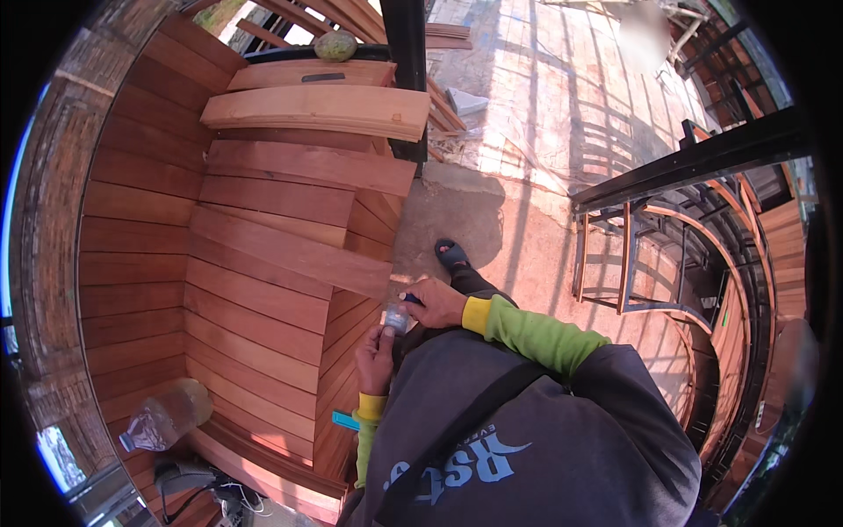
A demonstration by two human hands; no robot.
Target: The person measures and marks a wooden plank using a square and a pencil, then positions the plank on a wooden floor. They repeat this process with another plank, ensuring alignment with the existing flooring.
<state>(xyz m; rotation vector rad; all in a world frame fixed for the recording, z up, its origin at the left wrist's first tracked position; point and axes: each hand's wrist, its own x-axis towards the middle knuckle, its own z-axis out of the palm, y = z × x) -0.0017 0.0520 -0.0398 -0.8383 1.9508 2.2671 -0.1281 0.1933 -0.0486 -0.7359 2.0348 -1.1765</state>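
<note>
My left hand (376,358) is closed, its thumb and fingers pinching a small pale, see-through object (396,318) that looks like a little container. Just above it, my right hand (439,304) is closed round a small dark-blue piece with a whitish tip (409,298). The two small things are close together; whether they touch is hard to tell. Beyond my hands, a loose reddish-brown plank (290,250) lies slantwise over the slatted wooden bench (250,303), its right end close to my fingers. A teal strip (345,421) shows beside my left sleeve.
Several planks (316,107) are stacked at the bench's far end, with a greenish round object (335,46) behind. A large clear plastic bottle (167,415) lies on the bench at left, above a dark bag (189,479). A black post (405,75) and curved metal frame (667,307) stand nearby.
</note>
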